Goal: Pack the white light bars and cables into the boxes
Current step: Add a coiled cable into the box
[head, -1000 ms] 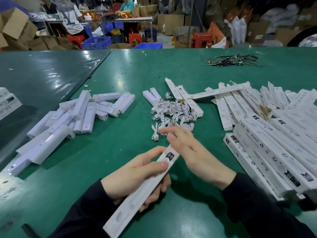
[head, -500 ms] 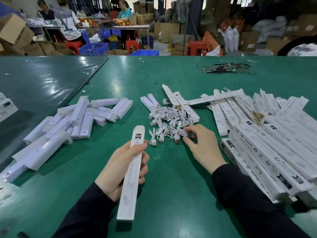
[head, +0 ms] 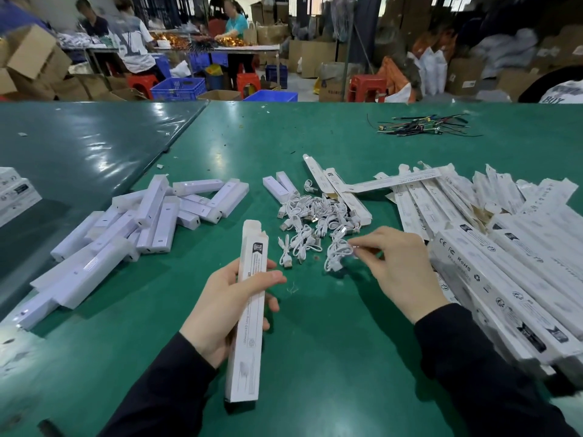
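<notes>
Counter [head: 315, 357] of green, spread with packing stock. Left hand [head: 227, 310] wrapped around a long white box [head: 249, 310], thumb across its printed face, fingers curled behind; box held roughly upright above the counter, top flap open, far end pointing away from the body. Right hand [head: 394, 266] just beside the near right edge of the cable pile [head: 315, 225], thumb and forefinger pinching one coiled white cable [head: 337, 255] lifted slightly off the green surface, other fingers loosely bent. Remaining white cables heaped in the middle of the counter, between the two hands and beyond them. White light bars [head: 142, 228] piled loosely at the left, some crossing over one another, well apart from the held box. Stack of flat and filled boxes [head: 504, 263] at the right, close to the right wrist, several printed sides up. Bundle of dark and coloured wires [head: 422, 126] far back on the counter. Black sleeves on both forearms. Workers, cartons, blue crates and red stools blurred in the background.
</notes>
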Demonstrator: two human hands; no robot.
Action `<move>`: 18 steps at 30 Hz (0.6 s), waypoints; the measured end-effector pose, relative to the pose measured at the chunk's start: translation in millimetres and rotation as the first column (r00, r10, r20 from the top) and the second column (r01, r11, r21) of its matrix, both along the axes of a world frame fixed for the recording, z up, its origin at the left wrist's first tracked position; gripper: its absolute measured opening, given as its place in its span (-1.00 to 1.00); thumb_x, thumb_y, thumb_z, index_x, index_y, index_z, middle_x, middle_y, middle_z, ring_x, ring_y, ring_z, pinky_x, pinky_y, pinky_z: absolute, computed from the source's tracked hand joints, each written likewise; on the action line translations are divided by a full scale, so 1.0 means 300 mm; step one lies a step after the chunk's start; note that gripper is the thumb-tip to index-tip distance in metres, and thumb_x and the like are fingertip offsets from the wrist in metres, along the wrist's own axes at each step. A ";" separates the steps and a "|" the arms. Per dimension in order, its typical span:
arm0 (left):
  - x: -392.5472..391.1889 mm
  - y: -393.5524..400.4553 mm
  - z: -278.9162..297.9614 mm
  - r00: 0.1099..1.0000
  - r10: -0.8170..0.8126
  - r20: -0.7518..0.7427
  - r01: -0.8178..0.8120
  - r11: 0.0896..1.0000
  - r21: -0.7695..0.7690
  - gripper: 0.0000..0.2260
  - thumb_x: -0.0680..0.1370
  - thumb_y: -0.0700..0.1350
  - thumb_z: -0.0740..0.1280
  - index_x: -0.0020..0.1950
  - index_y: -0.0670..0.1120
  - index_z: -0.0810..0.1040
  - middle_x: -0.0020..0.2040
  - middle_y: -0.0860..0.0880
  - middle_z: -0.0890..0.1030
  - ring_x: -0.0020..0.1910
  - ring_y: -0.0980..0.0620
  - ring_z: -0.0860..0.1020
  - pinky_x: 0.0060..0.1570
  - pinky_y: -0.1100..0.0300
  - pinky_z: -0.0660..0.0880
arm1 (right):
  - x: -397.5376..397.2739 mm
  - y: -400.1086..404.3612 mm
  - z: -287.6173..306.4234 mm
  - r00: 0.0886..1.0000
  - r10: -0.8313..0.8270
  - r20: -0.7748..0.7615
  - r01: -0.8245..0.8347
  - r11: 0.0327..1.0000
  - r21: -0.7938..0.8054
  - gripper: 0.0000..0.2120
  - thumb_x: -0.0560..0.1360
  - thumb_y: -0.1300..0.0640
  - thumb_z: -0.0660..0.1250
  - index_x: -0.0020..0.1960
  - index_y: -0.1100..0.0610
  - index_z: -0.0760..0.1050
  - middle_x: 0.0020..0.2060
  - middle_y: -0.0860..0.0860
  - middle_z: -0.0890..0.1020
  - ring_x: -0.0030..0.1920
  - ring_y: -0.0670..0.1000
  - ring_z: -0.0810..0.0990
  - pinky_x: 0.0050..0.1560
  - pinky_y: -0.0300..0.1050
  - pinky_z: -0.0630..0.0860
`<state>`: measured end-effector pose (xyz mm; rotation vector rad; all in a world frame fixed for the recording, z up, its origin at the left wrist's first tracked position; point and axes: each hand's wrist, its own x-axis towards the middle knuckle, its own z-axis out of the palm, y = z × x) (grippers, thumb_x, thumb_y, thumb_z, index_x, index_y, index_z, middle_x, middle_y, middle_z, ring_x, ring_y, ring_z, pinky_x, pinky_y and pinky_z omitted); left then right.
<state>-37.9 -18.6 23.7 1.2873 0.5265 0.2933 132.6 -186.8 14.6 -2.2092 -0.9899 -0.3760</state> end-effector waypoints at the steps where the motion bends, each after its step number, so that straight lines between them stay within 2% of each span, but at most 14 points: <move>1: 0.000 0.000 -0.001 1.000 0.001 -0.004 -0.001 1.000 0.007 -0.58 0.24 -0.09 0.49 0.04 -0.19 0.55 -0.15 -0.11 0.69 -0.46 0.03 0.53 -0.58 0.24 0.42 | 0.002 0.000 0.002 0.995 -0.006 -0.096 0.010 0.999 0.034 -0.83 0.42 0.25 0.51 0.00 0.13 0.71 -0.25 -0.03 0.65 -0.25 -0.06 0.58 -0.14 -0.38 0.44; 2: 0.000 0.000 -0.001 1.000 0.001 -0.006 -0.001 1.000 0.010 -0.58 0.24 -0.09 0.49 0.04 -0.19 0.55 -0.15 -0.11 0.69 -0.46 0.03 0.53 -0.58 0.24 0.42 | 0.005 0.001 0.004 0.981 -0.004 -0.195 0.025 0.994 0.104 -0.83 0.42 0.25 0.51 -0.01 0.11 0.70 -0.28 -0.07 0.64 -0.28 -0.13 0.57 -0.18 -0.46 0.42; 4: -0.002 0.001 -0.001 1.000 0.000 -0.006 0.000 1.000 0.005 -0.59 0.24 -0.10 0.49 0.04 -0.19 0.54 -0.16 -0.11 0.69 -0.47 0.04 0.53 -0.59 0.24 0.42 | 0.008 -0.004 0.016 0.942 0.034 -0.335 0.064 0.958 0.279 -0.80 0.39 0.27 0.52 -0.08 0.01 0.67 -0.30 -0.11 0.66 -0.31 -0.21 0.58 -0.19 -0.49 0.44; 7: -0.002 -0.001 -0.001 1.000 -0.002 -0.005 0.003 1.000 0.017 -0.58 0.22 -0.17 0.59 0.01 -0.18 0.55 -0.15 -0.13 0.69 -0.47 0.03 0.54 -0.58 0.25 0.42 | -0.003 -0.014 0.059 0.894 0.169 -0.414 0.062 0.871 0.488 -0.73 0.36 0.32 0.54 -0.13 -0.04 0.65 -0.28 -0.08 0.70 -0.24 -0.15 0.65 -0.12 -0.41 0.51; 9: -0.002 -0.001 -0.002 1.000 0.003 0.002 -0.003 1.000 0.028 -0.61 0.23 -0.17 0.57 -0.01 -0.17 0.56 -0.11 -0.17 0.68 -0.45 0.02 0.54 -0.58 0.25 0.43 | -0.032 -0.014 0.091 0.840 0.324 -0.435 -0.023 0.822 0.569 -0.73 0.33 0.34 0.54 -0.12 0.01 0.67 -0.27 -0.03 0.72 -0.25 -0.09 0.67 -0.11 -0.36 0.55; 12: -0.006 0.000 0.006 0.999 -0.032 0.028 0.031 0.999 0.028 -0.58 0.22 -0.18 0.60 0.00 -0.17 0.55 -0.04 -0.14 0.70 -0.42 0.04 0.57 -0.58 0.25 0.43 | -0.083 -0.010 0.124 0.728 0.520 -0.447 -0.199 0.785 0.587 -0.75 0.26 0.28 0.54 -0.11 0.04 0.69 -0.25 0.05 0.72 -0.26 -0.06 0.68 -0.10 -0.31 0.58; 14: -0.012 0.002 0.011 0.994 -0.101 0.027 0.101 0.995 0.027 -0.58 0.26 -0.19 0.59 0.04 -0.18 0.53 -0.05 -0.11 0.71 -0.40 0.03 0.58 -0.57 0.27 0.43 | -0.111 -0.010 0.135 0.613 0.617 -0.494 -0.292 0.757 0.584 -0.75 0.22 0.27 0.53 -0.12 0.06 0.70 -0.26 0.09 0.72 -0.25 -0.03 0.68 -0.10 -0.28 0.60; 16: -0.019 0.002 0.015 0.980 -0.199 0.002 0.199 0.980 0.017 -0.60 0.28 -0.21 0.55 0.07 -0.19 0.53 -0.17 -0.13 0.69 -0.43 0.02 0.56 -0.58 0.28 0.42 | -0.126 -0.007 0.135 0.531 0.654 -0.539 -0.332 0.745 0.578 -0.74 0.22 0.31 0.52 -0.10 0.13 0.69 -0.26 0.12 0.71 -0.25 -0.02 0.68 -0.11 -0.27 0.59; 18: -0.024 -0.003 0.015 0.954 -0.300 -0.011 0.300 0.954 0.009 -0.65 0.31 -0.22 0.49 0.05 -0.19 0.53 -0.29 -0.14 0.65 -0.49 0.03 0.53 -0.59 0.29 0.42 | -0.134 -0.003 0.133 0.498 0.658 -0.565 -0.353 0.749 0.562 -0.76 0.22 0.31 0.52 -0.11 0.18 0.69 -0.27 0.13 0.71 -0.26 0.00 0.67 -0.12 -0.25 0.60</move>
